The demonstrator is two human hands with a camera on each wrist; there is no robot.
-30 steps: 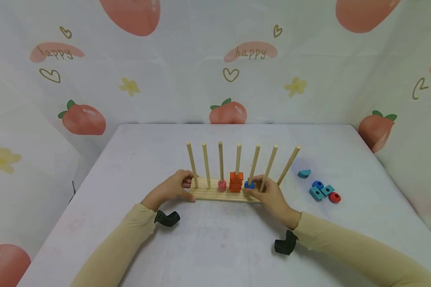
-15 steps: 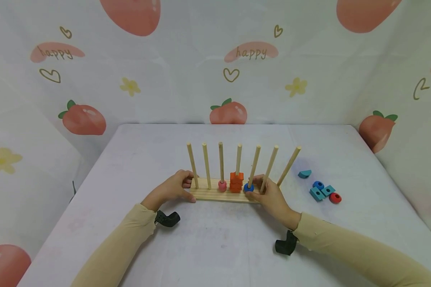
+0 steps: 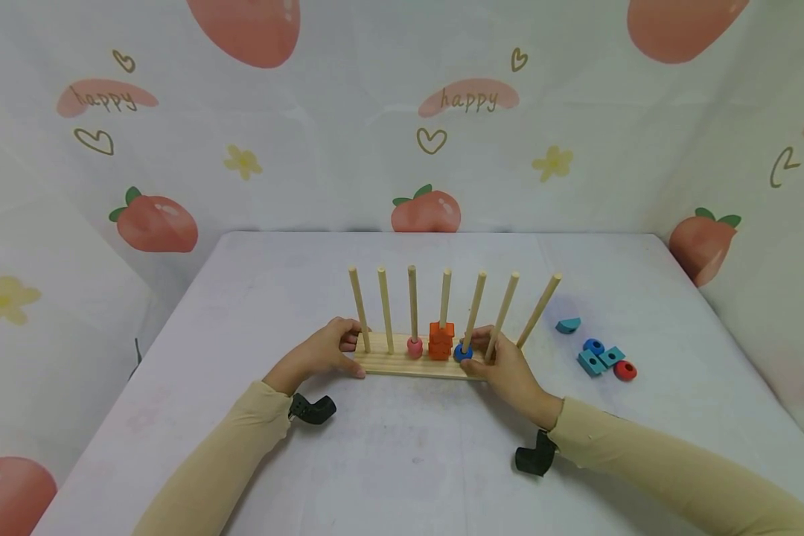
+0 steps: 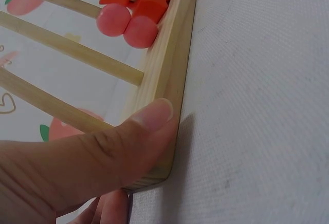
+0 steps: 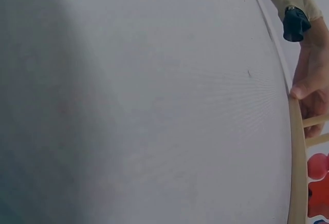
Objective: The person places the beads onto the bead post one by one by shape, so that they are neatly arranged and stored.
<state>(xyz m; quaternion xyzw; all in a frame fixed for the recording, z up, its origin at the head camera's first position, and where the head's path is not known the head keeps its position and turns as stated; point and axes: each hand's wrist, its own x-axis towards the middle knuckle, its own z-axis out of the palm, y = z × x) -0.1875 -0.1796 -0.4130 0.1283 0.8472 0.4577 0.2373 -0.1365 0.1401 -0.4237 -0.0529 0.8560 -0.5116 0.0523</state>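
Note:
A wooden peg board with several upright pegs lies across the table. At its left end, my left hand grips the board, the thumb pressing the front corner in the left wrist view. My right hand pinches a blue bead, which sits low on a peg right of the middle. Pink beads are threaded on the third peg from the left. Beside them, orange star-shaped pieces are stacked on the middle peg. The right wrist view shows only the board's front edge and the left hand.
Right of the board lie loose pieces: a teal half-round block, teal square blocks, a blue bead and a red bead. A patterned cloth hangs behind the table. Both wrists carry black camera mounts.
The blue bead in my right hand has slid a little down its peg, to the board. My left hand stays where it was.

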